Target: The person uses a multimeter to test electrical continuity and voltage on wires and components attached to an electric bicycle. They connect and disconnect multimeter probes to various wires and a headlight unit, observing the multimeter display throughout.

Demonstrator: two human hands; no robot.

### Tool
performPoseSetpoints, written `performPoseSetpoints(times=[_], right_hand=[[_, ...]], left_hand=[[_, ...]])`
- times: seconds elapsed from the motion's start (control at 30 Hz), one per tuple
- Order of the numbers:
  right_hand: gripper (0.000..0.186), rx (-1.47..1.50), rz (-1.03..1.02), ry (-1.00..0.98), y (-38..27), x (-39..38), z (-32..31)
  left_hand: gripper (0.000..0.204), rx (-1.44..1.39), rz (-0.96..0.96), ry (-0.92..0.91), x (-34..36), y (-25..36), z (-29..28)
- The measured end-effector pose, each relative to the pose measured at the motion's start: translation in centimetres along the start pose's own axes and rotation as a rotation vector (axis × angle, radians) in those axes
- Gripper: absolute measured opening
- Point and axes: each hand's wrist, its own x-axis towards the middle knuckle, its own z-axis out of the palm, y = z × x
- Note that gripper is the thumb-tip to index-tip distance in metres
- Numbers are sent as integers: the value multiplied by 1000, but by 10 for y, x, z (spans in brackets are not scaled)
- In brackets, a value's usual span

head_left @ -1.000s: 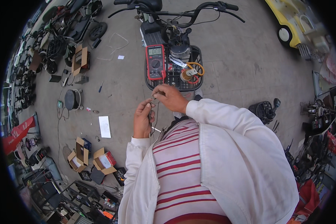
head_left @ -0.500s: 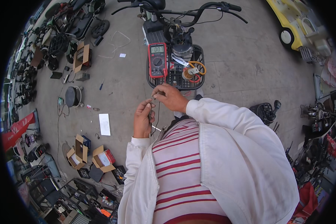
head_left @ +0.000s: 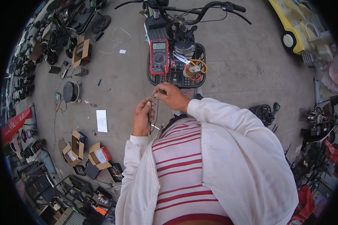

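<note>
My left hand (head_left: pixel 142 117) is closed on a thin dark lead (head_left: pixel 150 117). Just above and to its right, my right hand (head_left: pixel 172 96) pinches what looks like the end of a thin wire, too small to make out clearly. A red multimeter (head_left: pixel 159 61) lies in the black bike basket (head_left: pixel 202 54) above my hands, its display lit and a red probe (head_left: pixel 166 74) at its lower right. Beside it in the basket are a copper-wound coil (head_left: pixel 187 72), an orange cable loop (head_left: pixel 203 65) and a silver tool (head_left: pixel 181 57).
Handlebars (head_left: pixel 199 10) rise beyond the basket. A yellow ride-on car (head_left: pixel 283 20) is at upper right. On the left floor lie open cardboard boxes (head_left: pixel 77 145), a white sheet (head_left: pixel 101 121) and a round stool (head_left: pixel 68 92). Parked scooters and parts line both sides (head_left: pixel 58 37).
My hands keep nearly the same pinching grip, with the left shifted slightly left. The view has shifted a little, and the floor items at left appear higher in the picture.
</note>
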Motion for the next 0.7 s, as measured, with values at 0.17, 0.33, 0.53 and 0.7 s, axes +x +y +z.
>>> performPoseSetpoints(times=[0.17,0.33,0.53,0.7], right_hand=[[12,29,17,-34,-2,-4,-1],[13,44,33,-71,-1,-5,0],[13,20,11,-100,-1,-6,-1],[13,15,18,-112,0,-8,0]], left_hand=[[23,-18,-5,-3,-1,-4,-2],[22,-30,-5,-3,-1,-7,-6],[21,-37,-11,4,-4,-7,-7],[21,-38,-17,12,-6,-7,-7]])
